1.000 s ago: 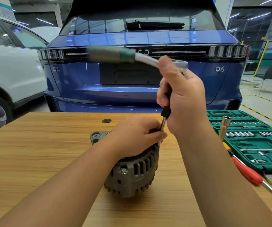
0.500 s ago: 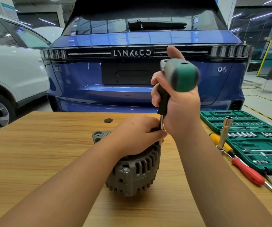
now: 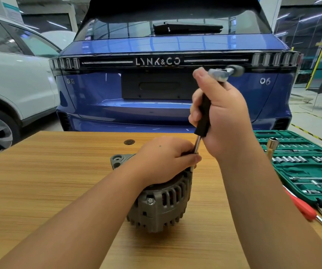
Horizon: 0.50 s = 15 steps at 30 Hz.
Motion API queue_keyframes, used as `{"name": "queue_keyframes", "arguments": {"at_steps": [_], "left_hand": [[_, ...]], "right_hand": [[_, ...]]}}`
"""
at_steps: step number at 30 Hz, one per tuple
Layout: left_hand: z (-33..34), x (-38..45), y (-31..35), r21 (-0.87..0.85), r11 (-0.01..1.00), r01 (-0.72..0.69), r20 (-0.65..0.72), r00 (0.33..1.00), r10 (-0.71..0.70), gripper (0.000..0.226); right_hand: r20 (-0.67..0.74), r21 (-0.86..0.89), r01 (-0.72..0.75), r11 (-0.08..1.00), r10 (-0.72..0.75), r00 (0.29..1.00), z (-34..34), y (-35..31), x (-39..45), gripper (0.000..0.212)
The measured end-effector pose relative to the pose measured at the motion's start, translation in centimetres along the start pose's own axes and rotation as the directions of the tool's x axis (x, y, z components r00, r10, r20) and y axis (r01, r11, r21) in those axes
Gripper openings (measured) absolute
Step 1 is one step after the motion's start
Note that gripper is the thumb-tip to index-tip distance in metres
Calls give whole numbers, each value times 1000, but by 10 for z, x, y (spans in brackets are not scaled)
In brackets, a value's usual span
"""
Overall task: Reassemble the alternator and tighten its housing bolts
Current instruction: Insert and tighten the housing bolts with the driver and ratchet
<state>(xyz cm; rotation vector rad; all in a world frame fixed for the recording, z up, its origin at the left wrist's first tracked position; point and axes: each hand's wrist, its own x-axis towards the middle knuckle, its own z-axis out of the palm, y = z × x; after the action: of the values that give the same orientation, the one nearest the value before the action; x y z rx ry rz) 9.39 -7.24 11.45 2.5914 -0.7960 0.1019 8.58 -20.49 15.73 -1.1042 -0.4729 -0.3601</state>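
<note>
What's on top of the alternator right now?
The left hand rests on the alternator, fingers around the extension shaft. The bolt it meets is covered.

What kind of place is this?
Most likely a car repair workshop or training bay: a blue car parked right behind the wooden table, an open green socket set, and an alternator being worked on.

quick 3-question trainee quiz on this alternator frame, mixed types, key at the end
1. True or false: the left hand rests on top of the alternator.
2. The right hand grips: A) the red screwdriver B) the ratchet extension C) a loose socket.
3. Fill in: the green socket case lies on the table to the person's ____.

Key: 1 true; 2 B; 3 right.
</note>
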Motion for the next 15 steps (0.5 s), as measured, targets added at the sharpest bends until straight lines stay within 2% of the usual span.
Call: {"name": "queue_keyframes", "arguments": {"at_steps": [2,3,5,8,10,13,15], "left_hand": [[0,1,-1,-4,1000,11,-4,1000,-11,24],[0,1,-1,-4,1000,15,-1,1000,-15,25],[1,1,0,4,1000,19,1,1000,-19,25],[1,1,1,11,1000,21,-4,1000,-21,26],[0,0,1,8,1000,20,-1,1000,-19,26],[0,0,1,4,1000,7,-4,1000,-7,26],[-1,0,1,4,1000,4,-2,1000,-4,26]], "right_hand": [[79,74,-3,997,-3,997,-2,4,0,22],[86,84,45,995,-53,995,-2,7,-1,28],[85,63,165,984,-170,982,1,9,-3,35],[103,22,211,977,-213,972,3,11,-3,40],[113,39,186,982,-189,975,2,11,-2,42],[177,214,70,974,-109,978,-3,11,-1,34],[246,303,-27,953,-51,968,-8,10,0,44]]}}
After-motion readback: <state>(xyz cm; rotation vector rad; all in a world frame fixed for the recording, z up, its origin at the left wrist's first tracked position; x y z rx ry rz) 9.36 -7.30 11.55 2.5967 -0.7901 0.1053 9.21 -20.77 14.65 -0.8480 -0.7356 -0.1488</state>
